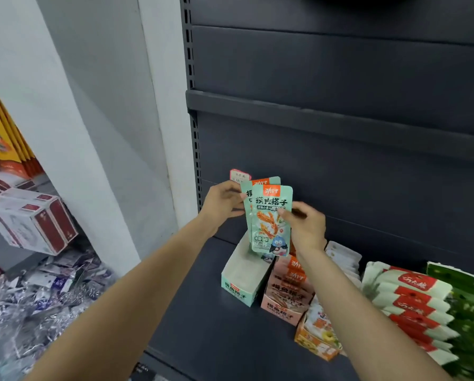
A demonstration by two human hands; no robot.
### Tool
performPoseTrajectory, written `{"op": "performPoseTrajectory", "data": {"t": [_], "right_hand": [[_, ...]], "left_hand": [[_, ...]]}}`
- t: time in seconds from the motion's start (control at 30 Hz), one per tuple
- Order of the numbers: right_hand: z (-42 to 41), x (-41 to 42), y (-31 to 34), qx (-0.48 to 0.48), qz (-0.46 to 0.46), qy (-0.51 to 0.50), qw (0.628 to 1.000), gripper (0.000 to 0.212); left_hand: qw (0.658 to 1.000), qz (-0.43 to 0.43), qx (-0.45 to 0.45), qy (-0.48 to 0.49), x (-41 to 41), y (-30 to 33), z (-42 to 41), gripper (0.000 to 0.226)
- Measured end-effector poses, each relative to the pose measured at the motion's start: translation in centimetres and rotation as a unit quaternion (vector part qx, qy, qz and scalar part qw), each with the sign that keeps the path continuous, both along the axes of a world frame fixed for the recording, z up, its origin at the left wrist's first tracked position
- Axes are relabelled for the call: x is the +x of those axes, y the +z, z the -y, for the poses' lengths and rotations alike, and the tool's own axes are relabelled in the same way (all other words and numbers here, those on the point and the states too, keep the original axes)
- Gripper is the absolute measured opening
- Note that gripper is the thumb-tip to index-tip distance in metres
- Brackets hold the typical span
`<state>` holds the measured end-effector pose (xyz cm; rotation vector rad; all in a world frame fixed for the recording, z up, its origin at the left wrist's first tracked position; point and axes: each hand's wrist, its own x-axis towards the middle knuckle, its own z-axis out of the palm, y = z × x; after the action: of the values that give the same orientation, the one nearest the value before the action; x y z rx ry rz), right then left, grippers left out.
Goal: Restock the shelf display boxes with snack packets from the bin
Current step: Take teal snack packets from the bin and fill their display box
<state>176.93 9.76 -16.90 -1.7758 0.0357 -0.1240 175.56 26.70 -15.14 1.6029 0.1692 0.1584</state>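
Just above the middle of the frame, both hands hold a small fan of mint-green snack packets [270, 220] upright in front of the dark shelf back panel [340, 78]. The left hand [221, 202] pinches the upper left edge of the rear packets, thumb in front and fingers behind. The right hand [306, 225] grips the right side of the front packet at mid-height, thumb lying across the printed face. At least two packets overlap; a third may sit behind, but I cannot tell.

Directly below them stands the matching mint-green display box [244, 273], open at the top and showing almost nothing inside. Just beside it on the right is a pink display box [286, 295] already filled with packets, and further right lie rows of red-and-white packs [412, 298] on the shelf [203, 325].

These packets look light, thin and flexible, with a glossy film that is probably slippery. Held by one corner they would likely bend or slide against each other, so a pinch across the flat sides or along the sealed top edge seems the safest hold. They seem unlikely to break, though the contents may crush under a hard squeeze. Squaring the stack before lowering it should help it enter the narrow box upright.
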Motion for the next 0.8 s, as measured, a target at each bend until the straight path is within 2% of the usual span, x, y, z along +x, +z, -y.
{"op": "performPoseTrajectory", "data": {"t": [0.1,0.2,0.37,0.47,0.57,0.7,0.8], "right_hand": [[0.0,0.7,-0.6,-0.045,0.005,-0.004,0.999,0.005],[0.7,0.8,-0.8,-0.011,0.010,-0.016,1.000,0.010],[2.0,0.8,-0.8,0.073,0.034,-0.052,0.995,0.011],[2.2,0.9,-1.0,0.087,0.054,-0.046,0.994,0.017],[2.2,1.4,-1.9,0.041,0.051,-0.031,0.997,0.018],[2.1,2.0,-3.3,-0.056,0.002,-0.005,0.998,0.013],[2.0,2.1,-3.5,-0.150,0.001,0.008,0.989,0.010]], "left_hand": [[0.999,-0.009,0.043,0.009,1.2,-1.1,-0.3,0.014],[0.997,-0.024,0.073,0.021,2.0,-2.6,-0.8,0.019],[0.998,0.006,0.065,-0.010,2.7,-4.7,-0.7,0.018],[0.991,0.028,0.129,-0.024,3.2,-6.2,-0.2,0.012],[0.987,0.033,0.157,-0.019,3.8,-7.3,0.1,0.011],[0.982,0.010,0.186,-0.036,4.1,-7.6,0.0,0.014],[0.974,-0.005,0.219,-0.049,4.2,-7.7,-0.1,0.019]]}}
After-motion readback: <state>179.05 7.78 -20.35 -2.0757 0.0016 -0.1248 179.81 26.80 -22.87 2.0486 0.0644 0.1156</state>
